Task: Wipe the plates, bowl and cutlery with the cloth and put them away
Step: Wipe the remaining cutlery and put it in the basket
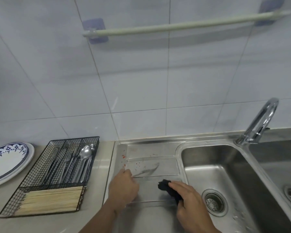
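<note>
My left hand (123, 187) pinches a piece of metal cutlery (146, 171) over the steel drainboard (151, 152); the piece is blurred, so I cannot tell which kind it is. My right hand (190, 202) grips a black cloth (168, 188) just right of it, near the sink's edge. A black wire cutlery basket (32, 172) on the counter to the left holds spoons and forks (84, 158) in its rear compartments and wooden chopsticks (52, 200) in front. Blue-patterned plates (7, 163) are stacked at the far left.
The steel sink basin (225, 169) with its drain strainer (214, 201) lies to the right, a chrome tap (260, 121) behind it. A second basin (284, 162) shows at the right edge. A towel rail (183, 25) hangs on the tiled wall. Red specks dot the drainboard.
</note>
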`<state>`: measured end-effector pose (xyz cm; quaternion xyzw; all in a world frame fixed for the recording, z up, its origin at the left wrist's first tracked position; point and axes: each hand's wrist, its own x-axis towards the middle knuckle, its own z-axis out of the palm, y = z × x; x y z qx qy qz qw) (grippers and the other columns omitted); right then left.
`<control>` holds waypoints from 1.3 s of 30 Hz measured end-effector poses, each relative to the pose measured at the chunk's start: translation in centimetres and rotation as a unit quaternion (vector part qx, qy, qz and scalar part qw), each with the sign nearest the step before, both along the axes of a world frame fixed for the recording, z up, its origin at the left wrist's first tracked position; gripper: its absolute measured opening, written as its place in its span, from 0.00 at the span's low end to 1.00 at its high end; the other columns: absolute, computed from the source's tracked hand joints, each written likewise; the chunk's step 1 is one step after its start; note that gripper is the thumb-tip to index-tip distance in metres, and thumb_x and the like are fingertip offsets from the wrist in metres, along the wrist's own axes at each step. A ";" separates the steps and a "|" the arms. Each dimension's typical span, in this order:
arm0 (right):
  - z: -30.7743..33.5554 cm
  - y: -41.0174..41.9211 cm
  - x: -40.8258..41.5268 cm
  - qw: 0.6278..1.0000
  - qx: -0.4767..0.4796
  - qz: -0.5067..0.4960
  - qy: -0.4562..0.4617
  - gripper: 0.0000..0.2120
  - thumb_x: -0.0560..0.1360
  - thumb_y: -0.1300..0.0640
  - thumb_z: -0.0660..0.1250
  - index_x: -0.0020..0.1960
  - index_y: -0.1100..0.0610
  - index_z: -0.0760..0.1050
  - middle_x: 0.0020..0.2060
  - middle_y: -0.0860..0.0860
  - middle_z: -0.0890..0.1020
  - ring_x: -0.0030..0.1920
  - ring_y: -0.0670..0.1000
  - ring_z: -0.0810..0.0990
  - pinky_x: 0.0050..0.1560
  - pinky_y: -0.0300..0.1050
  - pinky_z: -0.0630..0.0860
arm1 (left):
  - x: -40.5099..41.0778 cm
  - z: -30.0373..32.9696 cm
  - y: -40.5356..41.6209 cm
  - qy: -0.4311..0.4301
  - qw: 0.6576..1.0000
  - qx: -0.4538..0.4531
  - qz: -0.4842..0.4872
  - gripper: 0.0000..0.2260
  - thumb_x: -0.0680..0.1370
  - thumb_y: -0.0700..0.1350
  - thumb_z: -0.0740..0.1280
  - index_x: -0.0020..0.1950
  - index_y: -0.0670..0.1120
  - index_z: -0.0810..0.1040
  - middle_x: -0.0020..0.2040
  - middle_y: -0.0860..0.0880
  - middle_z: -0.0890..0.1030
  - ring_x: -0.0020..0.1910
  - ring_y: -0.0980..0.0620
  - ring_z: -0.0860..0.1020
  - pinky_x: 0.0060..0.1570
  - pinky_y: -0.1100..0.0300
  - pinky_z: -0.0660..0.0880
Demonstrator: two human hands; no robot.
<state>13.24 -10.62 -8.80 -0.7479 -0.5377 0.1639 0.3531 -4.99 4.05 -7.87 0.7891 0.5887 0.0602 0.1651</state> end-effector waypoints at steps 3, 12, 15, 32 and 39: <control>1.8 -0.5 -1.5 0.999 -0.002 0.004 -0.033 0.34 0.62 0.69 0.59 0.64 0.46 0.77 0.58 0.34 0.74 0.59 0.38 0.71 0.62 0.25 0.60 | -1.6 0.6 -0.9 -0.015 0.999 0.028 -0.013 0.13 0.78 0.57 0.60 0.53 0.51 0.78 0.48 0.51 0.77 0.46 0.52 0.78 0.50 0.56 0.78; 6.3 1.0 -8.0 0.956 0.066 0.069 -0.277 0.34 0.56 0.69 0.72 0.62 0.56 0.77 0.57 0.49 0.81 0.57 0.53 0.77 0.59 0.48 0.76 | -5.6 4.1 -3.3 -0.135 0.973 0.125 -0.139 0.09 0.80 0.57 0.63 0.44 0.54 0.75 0.40 0.58 0.74 0.43 0.57 0.72 0.44 0.61 0.71; 6.4 1.1 -8.3 0.957 0.059 0.028 -0.282 0.35 0.57 0.70 0.70 0.64 0.57 0.76 0.59 0.50 0.80 0.59 0.55 0.77 0.62 0.50 0.74 | -7.4 5.3 -3.3 -0.154 0.964 0.159 -0.147 0.09 0.81 0.55 0.64 0.42 0.55 0.74 0.38 0.60 0.73 0.41 0.60 0.71 0.40 0.67 0.64; 9.8 -1.0 -10.2 0.950 0.126 -0.081 -0.274 0.33 0.61 0.76 0.64 0.65 0.59 0.76 0.61 0.52 0.79 0.61 0.55 0.74 0.68 0.46 0.68 | -10.4 7.5 -3.8 -0.173 0.962 0.054 -0.204 0.09 0.83 0.47 0.59 0.50 0.56 0.77 0.39 0.55 0.80 0.40 0.54 0.79 0.45 0.53 0.78; 7.5 -0.5 -11.2 0.953 0.105 -0.022 -0.284 0.34 0.59 0.74 0.65 0.64 0.58 0.76 0.59 0.50 0.79 0.62 0.54 0.74 0.60 0.49 0.75 | -10.5 8.4 -4.8 -0.157 0.968 0.036 -0.191 0.11 0.83 0.55 0.58 0.49 0.56 0.79 0.37 0.56 0.80 0.37 0.58 0.76 0.38 0.60 0.71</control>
